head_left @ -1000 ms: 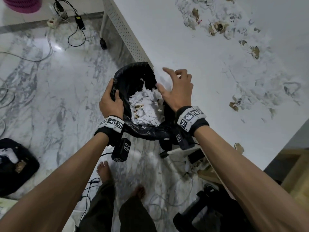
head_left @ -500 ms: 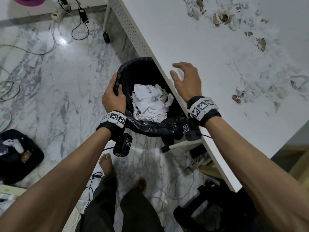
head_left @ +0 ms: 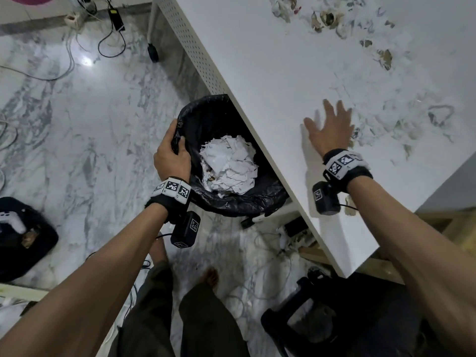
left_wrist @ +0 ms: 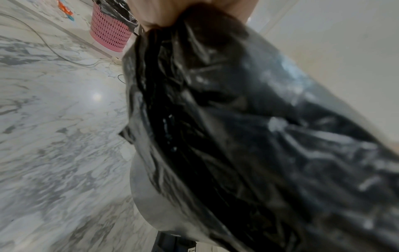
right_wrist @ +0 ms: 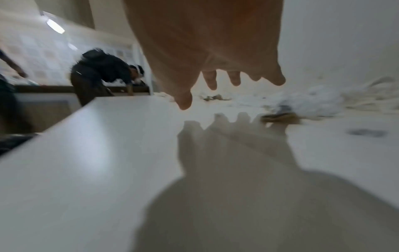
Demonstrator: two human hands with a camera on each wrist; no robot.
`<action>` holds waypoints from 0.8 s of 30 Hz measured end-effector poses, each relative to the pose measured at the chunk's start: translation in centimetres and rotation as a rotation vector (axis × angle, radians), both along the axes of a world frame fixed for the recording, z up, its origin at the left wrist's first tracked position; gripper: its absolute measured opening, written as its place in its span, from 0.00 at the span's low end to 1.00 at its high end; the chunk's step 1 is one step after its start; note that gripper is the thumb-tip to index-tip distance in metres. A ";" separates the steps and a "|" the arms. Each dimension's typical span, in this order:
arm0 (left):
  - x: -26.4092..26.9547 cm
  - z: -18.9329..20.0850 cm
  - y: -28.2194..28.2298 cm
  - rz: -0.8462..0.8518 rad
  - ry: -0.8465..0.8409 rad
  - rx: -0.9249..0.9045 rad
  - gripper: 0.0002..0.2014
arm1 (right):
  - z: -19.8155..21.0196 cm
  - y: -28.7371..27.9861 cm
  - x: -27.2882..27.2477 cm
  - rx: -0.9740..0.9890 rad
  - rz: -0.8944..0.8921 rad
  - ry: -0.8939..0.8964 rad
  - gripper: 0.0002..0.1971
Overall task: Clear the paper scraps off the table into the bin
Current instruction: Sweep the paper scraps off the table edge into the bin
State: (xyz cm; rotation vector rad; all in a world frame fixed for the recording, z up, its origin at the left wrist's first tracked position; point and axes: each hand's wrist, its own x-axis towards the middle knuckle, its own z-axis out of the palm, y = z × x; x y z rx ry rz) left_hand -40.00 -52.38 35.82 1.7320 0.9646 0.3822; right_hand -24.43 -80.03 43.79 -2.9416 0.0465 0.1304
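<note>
The white table [head_left: 257,73] stretches ahead of my right hand [head_left: 331,131] and off to both sides of it, its long edge running just right of my left hand [head_left: 171,157]. Tucked against that edge and partly under it sits the bin [head_left: 231,199], lined with a black bag [left_wrist: 237,136], directly beside my left hand. My left fingers are curled over the bin's near-left rim with the thumb on the inside, gripping rim and bag together; the wrist view shows only crumpled black plastic pressed up against the palm. Inside the bin, just right of that grip, lies a heap of crumpled white paper [head_left: 229,163]. My right hand is spread flat, palm down, fingers straight and splayed, holding nothing; it casts a shadow on the tabletop below it, and it seems to hover just above the surface, though the blurred wrist view leaves me unsure whether it touches. Beyond and to the right of my right fingertips the paper scraps [head_left: 401,117] lie scattered across the table, white shreds mixed with a few brownish bits, with the nearest brown scrap [right_wrist: 280,116] just beside my little finger. A further cluster of scraps [head_left: 327,19] lies well ahead of that hand, near the far end of the table.
</note>
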 end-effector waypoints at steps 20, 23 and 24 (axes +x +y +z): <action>2.3 0.4 2.8 -0.002 0.021 0.056 0.20 | -2.7 11.1 -0.1 0.056 0.347 0.247 0.37; 3.2 0.4 3.7 0.003 0.007 0.065 0.20 | -1.9 13.3 -2.3 0.065 0.461 0.232 0.33; 3.4 0.4 3.9 -0.002 0.000 0.060 0.20 | -1.6 13.7 -2.8 0.080 0.497 0.181 0.30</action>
